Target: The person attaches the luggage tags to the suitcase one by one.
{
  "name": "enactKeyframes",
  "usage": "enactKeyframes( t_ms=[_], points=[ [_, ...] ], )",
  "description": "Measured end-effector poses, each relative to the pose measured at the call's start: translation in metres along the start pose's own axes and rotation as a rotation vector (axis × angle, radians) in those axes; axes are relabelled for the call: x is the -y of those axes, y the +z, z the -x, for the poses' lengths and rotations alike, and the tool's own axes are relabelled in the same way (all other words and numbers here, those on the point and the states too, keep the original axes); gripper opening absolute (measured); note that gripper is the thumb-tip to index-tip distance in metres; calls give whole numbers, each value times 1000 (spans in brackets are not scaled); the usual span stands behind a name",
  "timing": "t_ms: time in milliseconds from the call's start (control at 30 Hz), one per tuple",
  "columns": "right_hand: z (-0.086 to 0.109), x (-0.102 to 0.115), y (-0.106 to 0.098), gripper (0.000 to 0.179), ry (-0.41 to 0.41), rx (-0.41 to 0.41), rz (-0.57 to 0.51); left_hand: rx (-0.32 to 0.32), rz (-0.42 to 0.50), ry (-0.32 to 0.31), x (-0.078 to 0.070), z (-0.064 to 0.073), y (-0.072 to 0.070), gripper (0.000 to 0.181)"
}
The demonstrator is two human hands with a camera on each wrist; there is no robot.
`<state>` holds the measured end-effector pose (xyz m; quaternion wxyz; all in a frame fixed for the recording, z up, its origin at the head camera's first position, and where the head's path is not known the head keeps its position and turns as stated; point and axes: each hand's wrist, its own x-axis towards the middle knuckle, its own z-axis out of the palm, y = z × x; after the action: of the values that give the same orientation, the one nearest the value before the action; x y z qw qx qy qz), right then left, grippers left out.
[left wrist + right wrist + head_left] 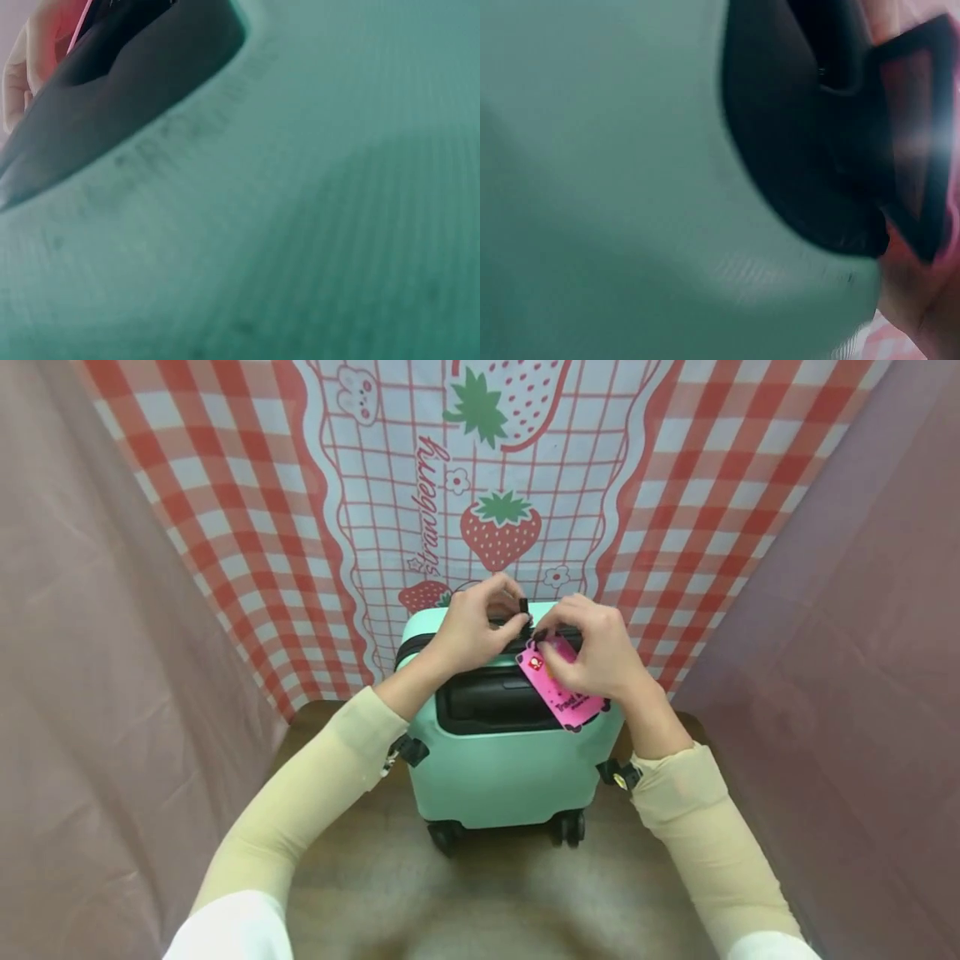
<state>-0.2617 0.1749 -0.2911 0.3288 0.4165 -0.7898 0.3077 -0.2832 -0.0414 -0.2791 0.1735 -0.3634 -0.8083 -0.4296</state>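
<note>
item: strawberry-print cloth (697, 485), red gingham borders, hung behind the work. item: mint-green hard-shell suitcase (510, 785), upright on the floor; its ribbed shell fills much of both wrist views. item: black recessed panel (487, 702), set in the suitcase's near face, high up. item: two hands, bare, which i follow from afar by camera. right hand (596, 643): fingers curled, thumb laid over the pink face, gap closed on the tag's upper end. left hand (480, 622): index finger and thumb brought together on a dark strip, the other fingers bent behind. item: pink luggage tag (577, 702), hanging aslant over the panel's upper right, lettering only partly legible. item: black strap (524, 606), short, upright between the left fingertips, just beside the tag's top; whether it already loops anything i cannot tell, the hands hide it. step in hand, by my judgement: working the strap at the suitcase top. next move, i judge, calls for a steady right hold while the left guides the strap's free end; it could slip.
</note>
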Motion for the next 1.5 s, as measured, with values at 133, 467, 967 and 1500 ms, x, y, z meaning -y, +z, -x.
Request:
enactKeyframes(
  t_ms=[133,467,967,1500],
  points=[
    [-7,2,1,8,-3,0,-38,14,52,-12,1,1,-1,9],
    [-7,-2,16,25,36,-54,-231,-3,140,-120,2,2,-8,10],
    [-1,-3,17,23,71,-98,-166,15,80,-140,4,2,-5,9],
    [0,0,15,23,248,-102,-152,2,178,-96,5,8,-5,28]
  ],
)
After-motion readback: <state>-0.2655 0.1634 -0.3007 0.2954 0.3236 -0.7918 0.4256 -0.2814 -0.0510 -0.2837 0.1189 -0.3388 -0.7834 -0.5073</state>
